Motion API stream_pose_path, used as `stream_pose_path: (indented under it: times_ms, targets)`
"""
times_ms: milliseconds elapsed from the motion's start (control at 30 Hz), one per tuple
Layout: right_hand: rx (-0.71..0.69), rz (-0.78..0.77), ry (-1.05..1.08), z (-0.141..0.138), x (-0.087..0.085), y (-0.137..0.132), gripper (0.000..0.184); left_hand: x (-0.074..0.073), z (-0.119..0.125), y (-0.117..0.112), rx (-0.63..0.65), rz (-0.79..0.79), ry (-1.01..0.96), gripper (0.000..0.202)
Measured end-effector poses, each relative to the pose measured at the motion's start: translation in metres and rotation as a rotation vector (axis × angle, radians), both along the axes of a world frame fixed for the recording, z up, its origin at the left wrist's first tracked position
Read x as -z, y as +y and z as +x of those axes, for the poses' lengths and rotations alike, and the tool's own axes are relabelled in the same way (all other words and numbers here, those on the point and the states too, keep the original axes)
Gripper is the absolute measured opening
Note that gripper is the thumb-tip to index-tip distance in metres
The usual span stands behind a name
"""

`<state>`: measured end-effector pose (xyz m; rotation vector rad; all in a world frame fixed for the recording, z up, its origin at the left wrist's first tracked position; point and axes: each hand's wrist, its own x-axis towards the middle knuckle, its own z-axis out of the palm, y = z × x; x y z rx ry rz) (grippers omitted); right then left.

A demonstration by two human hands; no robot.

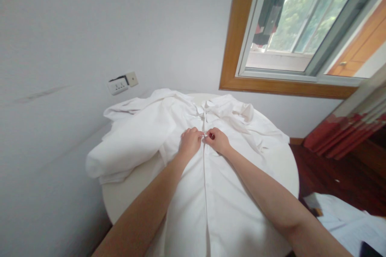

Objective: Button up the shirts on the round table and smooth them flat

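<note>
A white button-up shirt [211, 192] lies face up on a round white table [123, 196], collar toward the wall. My left hand [189, 141] and my right hand [217, 139] meet at the shirt's front placket, a little below the collar. Both hands are closed in a pinch on the placket edges, fingertips touching each other. One sleeve [126, 144] is bunched and hangs over the table's left side.
A grey wall stands close behind the table, with a socket plate [120, 84] on it. A wood-framed window [301, 28] is at the upper right. Red curtain fabric [346, 128] and dark wooden floor [331, 176] lie to the right, with white papers [346, 221] lower right.
</note>
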<state>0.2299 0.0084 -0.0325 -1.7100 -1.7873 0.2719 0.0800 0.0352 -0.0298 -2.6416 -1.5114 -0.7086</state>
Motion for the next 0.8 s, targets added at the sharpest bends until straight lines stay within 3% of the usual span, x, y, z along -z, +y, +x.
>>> stream_pose_path:
  times_ms: [267,467,600,800]
  targets:
    - [-0.046,-0.024,-0.055,0.004,0.000,-0.001,0.011,-0.002,0.000,-0.003,-0.022,-0.014,0.012,0.026]
    - [-0.031,0.021,-0.211,-0.008,-0.005,-0.014,0.027,-0.002,-0.001,-0.004,-0.045,0.002,0.020,0.024]
    - [0.010,0.004,-0.236,-0.010,-0.006,-0.015,0.014,-0.001,-0.001,-0.004,-0.039,-0.010,0.017,0.025]
    - [-0.043,0.024,-0.207,-0.007,-0.002,-0.010,0.020,-0.001,0.000,-0.004,-0.038,-0.016,0.019,0.025]
